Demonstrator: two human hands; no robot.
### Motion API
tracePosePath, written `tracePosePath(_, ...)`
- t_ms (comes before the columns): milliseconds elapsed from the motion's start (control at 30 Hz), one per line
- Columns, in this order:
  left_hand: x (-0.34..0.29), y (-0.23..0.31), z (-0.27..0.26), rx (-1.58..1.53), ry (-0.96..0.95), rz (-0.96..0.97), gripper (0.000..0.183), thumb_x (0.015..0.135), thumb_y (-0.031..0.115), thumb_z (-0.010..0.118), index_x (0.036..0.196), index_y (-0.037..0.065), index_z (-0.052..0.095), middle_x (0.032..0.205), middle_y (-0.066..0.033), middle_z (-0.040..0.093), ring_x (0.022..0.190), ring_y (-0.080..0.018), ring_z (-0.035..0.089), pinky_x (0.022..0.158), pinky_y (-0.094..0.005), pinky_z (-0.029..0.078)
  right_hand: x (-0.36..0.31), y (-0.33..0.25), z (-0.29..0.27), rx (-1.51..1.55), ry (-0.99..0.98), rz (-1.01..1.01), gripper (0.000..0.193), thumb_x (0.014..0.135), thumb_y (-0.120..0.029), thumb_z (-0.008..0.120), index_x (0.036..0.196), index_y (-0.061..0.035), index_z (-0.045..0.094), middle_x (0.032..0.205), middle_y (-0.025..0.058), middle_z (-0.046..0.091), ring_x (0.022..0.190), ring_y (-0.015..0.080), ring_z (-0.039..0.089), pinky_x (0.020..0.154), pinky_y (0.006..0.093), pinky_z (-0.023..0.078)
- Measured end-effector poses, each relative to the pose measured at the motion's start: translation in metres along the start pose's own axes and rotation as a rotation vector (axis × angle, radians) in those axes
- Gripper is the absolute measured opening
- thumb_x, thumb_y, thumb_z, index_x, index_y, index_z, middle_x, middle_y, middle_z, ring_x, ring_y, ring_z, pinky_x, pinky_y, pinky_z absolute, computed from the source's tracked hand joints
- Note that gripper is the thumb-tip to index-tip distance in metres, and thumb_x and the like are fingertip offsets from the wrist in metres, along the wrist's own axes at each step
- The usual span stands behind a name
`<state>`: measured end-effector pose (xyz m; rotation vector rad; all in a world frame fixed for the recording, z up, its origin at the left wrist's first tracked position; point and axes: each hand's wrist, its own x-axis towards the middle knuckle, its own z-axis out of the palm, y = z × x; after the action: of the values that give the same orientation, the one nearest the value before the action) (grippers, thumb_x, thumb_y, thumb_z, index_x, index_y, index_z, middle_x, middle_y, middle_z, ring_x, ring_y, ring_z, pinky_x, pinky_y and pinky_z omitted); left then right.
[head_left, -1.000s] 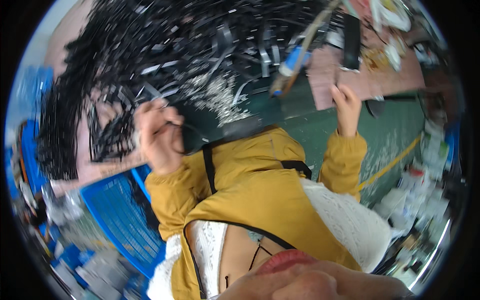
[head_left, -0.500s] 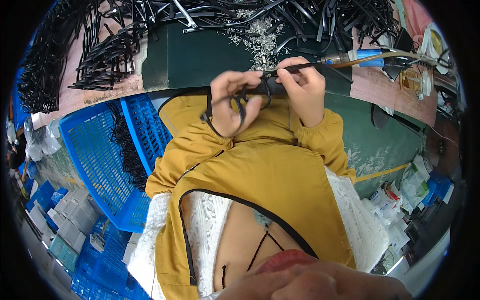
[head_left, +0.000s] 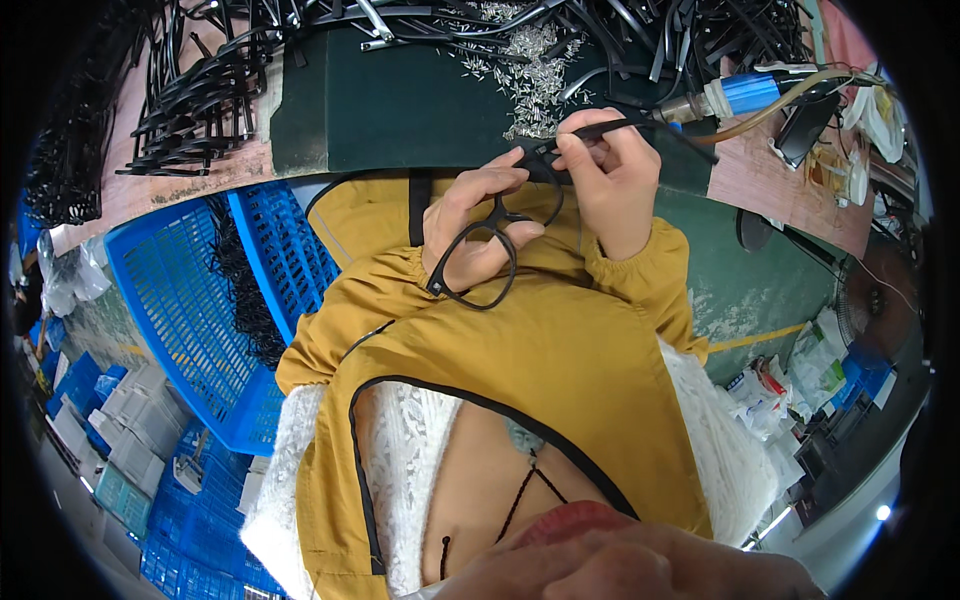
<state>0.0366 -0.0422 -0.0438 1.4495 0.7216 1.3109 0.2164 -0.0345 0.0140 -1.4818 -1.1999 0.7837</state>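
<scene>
A black eyeglass frame front point(head_left: 513, 216) is in my left hand point(head_left: 462, 215), fingers closed round it near the bridge. Both lens rims show, tilted toward my body. My right hand point(head_left: 612, 185) pinches a black temple arm point(head_left: 598, 129), its far end reaching out to the right. The temple's hinge end meets the upper corner of the frame front; the joint is partly hidden by my fingertips, so I cannot tell whether they are fastened. Small silver screws point(head_left: 538, 85) lie heaped on the dark green mat point(head_left: 400, 110) just beyond my hands.
Black temple arms point(head_left: 200, 110) are piled at the left and along the back. A blue and metal hand tool point(head_left: 745, 95) with a brown hose lies right of my right hand. Below the table's left edge stands a blue basket point(head_left: 165, 300) containing black parts.
The frame front has turned so its rims face up more openly, and my left hand has rolled with it. My right hand has shifted slightly, still pinching the temple arm.
</scene>
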Motion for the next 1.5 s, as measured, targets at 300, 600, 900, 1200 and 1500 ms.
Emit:
tracePosePath(300,0.028,0.029,-0.006,-0.371,0.152,-0.248,0.054,0.095,-0.012,0.059,0.142,-0.001,0.035,0.121,-0.0212,0.065,0.117,-0.0301,0.068,0.098,-0.036,0.057,0.02,-0.016,-0.017,0.064,-0.463,0.117,0.026,0.089,0.006,0.067,0.115,0.0007,0.068,0.109,0.0089,0.062,0.087,0.0143,0.068,0.074,0.0266,0.055)
tracePosePath(600,0.054,0.041,-0.051,-0.504,0.255,-0.58,0.033,0.104,0.013,0.052,0.129,-0.009,0.053,0.09,-0.0182,0.07,0.079,-0.0281,0.075,0.069,-0.0308,0.063,0.156,-0.058,0.114,-0.724,-0.191,-0.696,0.019,0.091,-0.015,0.065,0.098,-0.0005,0.057,0.076,0.0192,0.063,0.062,0.0375,0.065,0.058,0.048,0.054)
tracePosePath(900,0.058,0.046,-0.046,-0.4,0.249,-0.635,0.066,0.108,0.043,0.022,0.126,-0.01,0.058,0.081,-0.0161,0.069,0.073,-0.0309,0.073,0.065,-0.0359,0.063,0.133,-0.07,0.044,-1.063,-0.495,-0.488,0.03,0.089,-0.009,0.069,0.118,-0.0005,0.065,0.098,0.0132,0.067,0.079,0.0278,0.068,0.073,0.0342,0.055)
tracePosePath(1200,0.064,0.063,-0.015,-0.714,-0.401,-1.435,0.054,0.103,0.033,0.04,0.123,-0.01,0.067,0.069,-0.012,0.065,0.063,-0.0226,0.067,0.064,-0.0333,0.06,0.015,-0.005,-0.028,0.004,-0.251,0.091,0.008,0.095,0.001,0.068,0.102,0.0051,0.066,0.09,0.0054,0.069,0.074,0.0095,0.068,0.063,0.0222,0.053)
tracePosePath(1500,0.059,0.056,-0.001,-0.649,-0.289,-1.315,0.045,0.097,0.016,0.048,0.133,-0.008,0.062,0.065,-0.0108,0.063,0.055,-0.0194,0.065,0.056,-0.0327,0.059,0.017,0.009,-0.024,0.04,-0.233,-0.017,0.009,0.091,0.001,0.073,0.098,0.005,0.069,0.086,0.0016,0.067,0.063,0.003,0.054,0.056,0.0196,0.043)
